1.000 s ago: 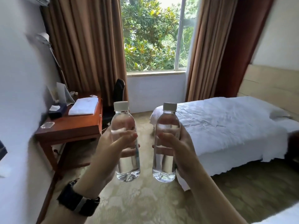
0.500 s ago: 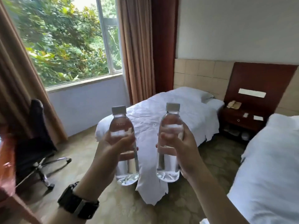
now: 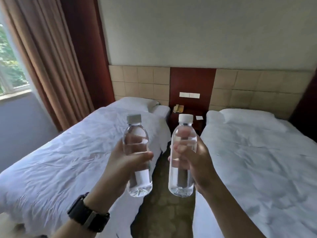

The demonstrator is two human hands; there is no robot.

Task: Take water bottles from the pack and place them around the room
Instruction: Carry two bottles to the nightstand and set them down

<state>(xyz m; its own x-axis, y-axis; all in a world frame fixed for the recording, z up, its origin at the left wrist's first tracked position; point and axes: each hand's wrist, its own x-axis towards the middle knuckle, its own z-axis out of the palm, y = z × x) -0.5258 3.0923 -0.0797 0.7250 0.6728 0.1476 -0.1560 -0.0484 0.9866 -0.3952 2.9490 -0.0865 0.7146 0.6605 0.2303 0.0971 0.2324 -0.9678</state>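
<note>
Fingers (image 3: 181, 148) of each hand wrap tight round an upright water bottle, left hand (image 3: 120, 167) on one bottle (image 3: 137, 179), right hand (image 3: 197, 165) on the other bottle (image 3: 180, 177), above the gap between the beds; I'd carry both level to the nightstand (image 3: 187, 117) and set them down upright

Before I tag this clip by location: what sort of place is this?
Most likely a hotel twin room: two white-sheeted beds, left bed and right bed, a nightstand with a telephone between them, and one shared tiled headboard.
</note>
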